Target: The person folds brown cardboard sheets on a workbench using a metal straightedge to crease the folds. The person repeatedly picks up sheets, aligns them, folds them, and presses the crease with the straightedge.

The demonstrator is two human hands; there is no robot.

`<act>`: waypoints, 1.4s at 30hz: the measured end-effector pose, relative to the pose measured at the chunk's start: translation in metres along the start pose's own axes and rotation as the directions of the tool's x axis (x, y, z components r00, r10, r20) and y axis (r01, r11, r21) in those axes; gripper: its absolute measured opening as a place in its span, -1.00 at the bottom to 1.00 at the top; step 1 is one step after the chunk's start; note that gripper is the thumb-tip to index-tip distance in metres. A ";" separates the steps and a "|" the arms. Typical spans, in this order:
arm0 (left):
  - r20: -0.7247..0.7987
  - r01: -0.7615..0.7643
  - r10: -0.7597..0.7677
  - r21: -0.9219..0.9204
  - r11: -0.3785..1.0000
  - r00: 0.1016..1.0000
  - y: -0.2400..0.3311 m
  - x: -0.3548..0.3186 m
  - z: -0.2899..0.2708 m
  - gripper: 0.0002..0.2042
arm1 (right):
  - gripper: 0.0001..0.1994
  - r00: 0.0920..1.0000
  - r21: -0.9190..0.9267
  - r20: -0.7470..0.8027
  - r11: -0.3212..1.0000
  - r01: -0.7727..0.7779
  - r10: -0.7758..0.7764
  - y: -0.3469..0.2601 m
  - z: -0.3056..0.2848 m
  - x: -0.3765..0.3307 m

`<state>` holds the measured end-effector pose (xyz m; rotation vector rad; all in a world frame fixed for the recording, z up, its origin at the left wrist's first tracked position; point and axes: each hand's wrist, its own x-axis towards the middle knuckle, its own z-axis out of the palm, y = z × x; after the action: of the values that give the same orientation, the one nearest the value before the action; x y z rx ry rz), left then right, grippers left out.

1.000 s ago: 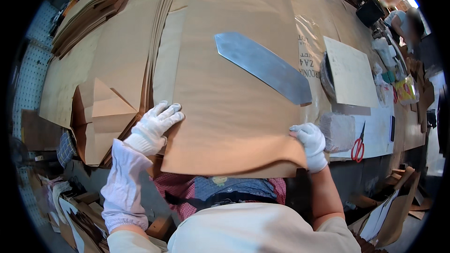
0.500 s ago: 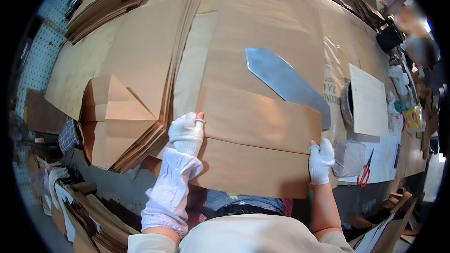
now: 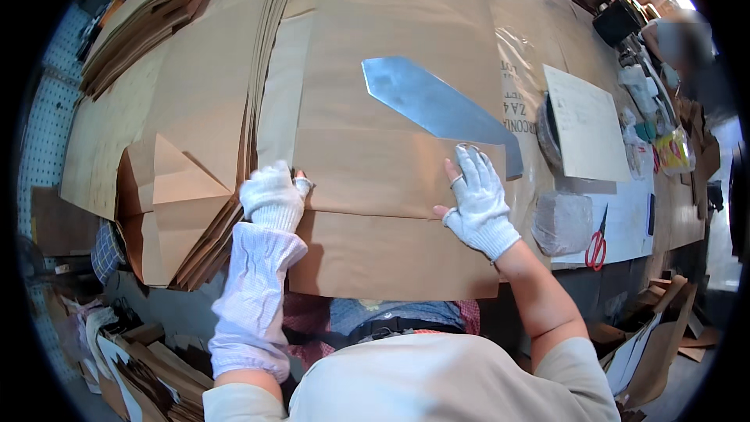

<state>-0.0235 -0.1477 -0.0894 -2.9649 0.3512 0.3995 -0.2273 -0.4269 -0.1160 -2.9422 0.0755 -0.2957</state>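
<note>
A large brown kraft paper sheet lies in front of me, its near part folded over, with a crease running across. My left hand, in a white glove with bare fingertips, is closed on the sheet's left edge. My right hand, gloved the same way, lies flat on the right side of the folded flap, its fingers spread. A flat grey metal plate with a pointed end rests on the paper just beyond the flap; its near edge is partly covered by the flap.
At left lies a stack of brown paper sheets with a folded paper bag piece on it. Another paper stack sits far left. At right are a white board, a wrapped block and red-handled scissors. Another person is at far right.
My right hand has left the sheet's right edge and now lies flat on the folded flap. The flap lies flatter, while my left hand stays at the left edge. The whole view has shifted.
</note>
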 end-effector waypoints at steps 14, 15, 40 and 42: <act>-0.499 -0.808 0.663 -0.147 0.570 0.559 -0.028 -0.006 0.038 -0.07 | -0.14 0.989 0.116 -0.050 0.984 -0.132 0.139 0.013 -0.002 -0.009; -0.491 -0.786 0.641 -0.170 0.594 0.590 -0.033 -0.012 0.044 -0.05 | -0.14 0.985 0.137 -0.065 0.980 -0.147 0.157 0.018 -0.004 -0.015; -0.519 -0.851 0.693 -0.146 0.504 0.500 0.011 -0.073 -0.101 -0.52 | -0.27 0.949 0.181 -0.298 0.970 0.160 -0.100 -0.086 -0.076 0.032; -0.458 -0.839 0.714 -0.158 0.520 0.529 0.017 -0.066 -0.106 -0.60 | -0.44 0.933 0.146 -0.330 0.969 0.201 -0.144 -0.089 -0.084 0.035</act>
<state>-0.0633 -0.1666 0.0287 -2.9817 1.9332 -0.0136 -0.2071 -0.3570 -0.0114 -2.7008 -0.1603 -0.7605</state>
